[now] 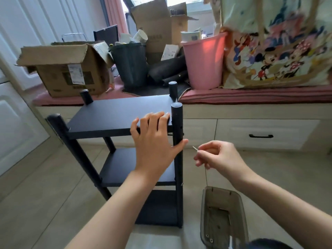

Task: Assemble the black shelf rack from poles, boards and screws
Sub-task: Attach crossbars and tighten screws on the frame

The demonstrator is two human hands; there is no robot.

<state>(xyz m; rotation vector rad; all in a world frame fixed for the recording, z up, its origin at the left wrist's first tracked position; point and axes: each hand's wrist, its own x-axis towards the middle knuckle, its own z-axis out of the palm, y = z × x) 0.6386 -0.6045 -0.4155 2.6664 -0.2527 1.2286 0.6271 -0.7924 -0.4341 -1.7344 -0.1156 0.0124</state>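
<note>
Black shelf rack [115, 121] upright on floor [45, 186], three boards between four poles. Left hand [154, 139] rests on top board's front edge – fingers spread, thumb touching front right pole [177, 141]. Right hand [218, 156] just beside pole, fingers pinching thin screw [195, 148]. Clear plastic bin [223, 218] below – cardboard box [68, 69], pink bucket [204, 62] on window seat behind.
</note>
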